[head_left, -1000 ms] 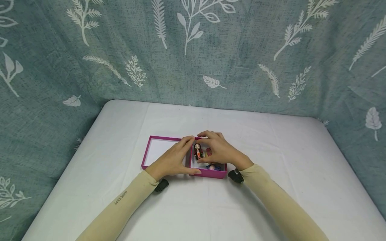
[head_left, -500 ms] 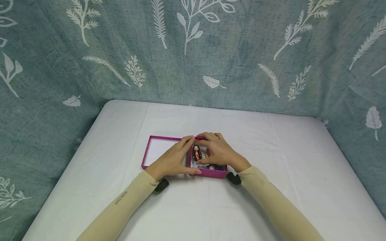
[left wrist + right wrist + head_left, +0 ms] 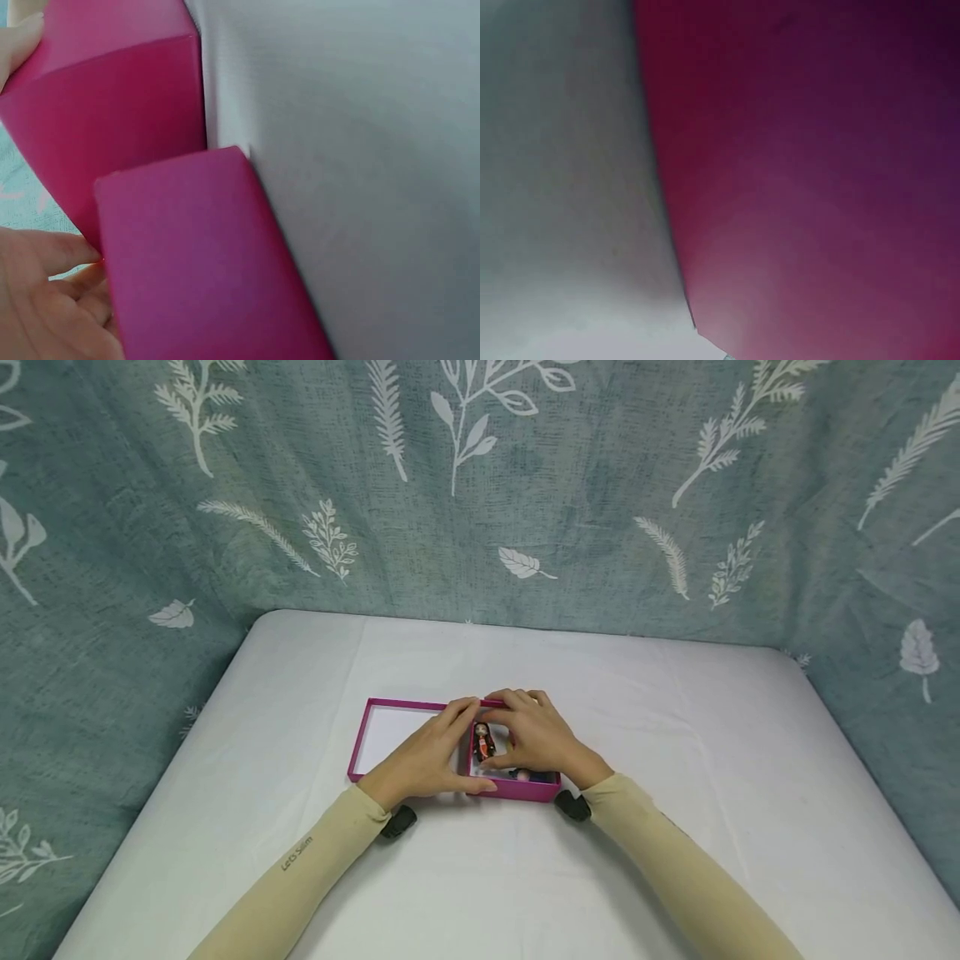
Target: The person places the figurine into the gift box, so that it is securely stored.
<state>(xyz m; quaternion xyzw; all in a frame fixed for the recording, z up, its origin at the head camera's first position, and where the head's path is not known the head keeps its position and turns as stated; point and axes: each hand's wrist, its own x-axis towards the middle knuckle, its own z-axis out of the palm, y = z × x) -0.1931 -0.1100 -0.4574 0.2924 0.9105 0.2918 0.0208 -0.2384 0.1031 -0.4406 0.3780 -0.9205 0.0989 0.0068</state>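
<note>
A small black-haired figurine (image 3: 483,742) in red and black is in the left part of a magenta box (image 3: 517,789) with a white inside. My right hand (image 3: 543,739) reaches into this box, with thumb and index finger pinching the figurine at its two ends. My left hand (image 3: 423,758) spans the box's left end and grips it, thumb at the near side and fingers at the far side. In the left wrist view its fingers (image 3: 56,259) touch the magenta box wall (image 3: 112,127). The right wrist view has only a blurred magenta surface.
A shallow magenta lid (image 3: 360,739), white inside, lies against the box's left, partly under the left hand. A dark blue figurine (image 3: 522,774) shows at the box's near side, mostly hidden by the right hand. White cloth (image 3: 645,693) covers the table; a patterned curtain (image 3: 600,460) hangs behind.
My right hand has shifted slightly left and toward the near side inside the box, and the figurine has moved with it. The left hand keeps its place. The whole view has shifted a little.
</note>
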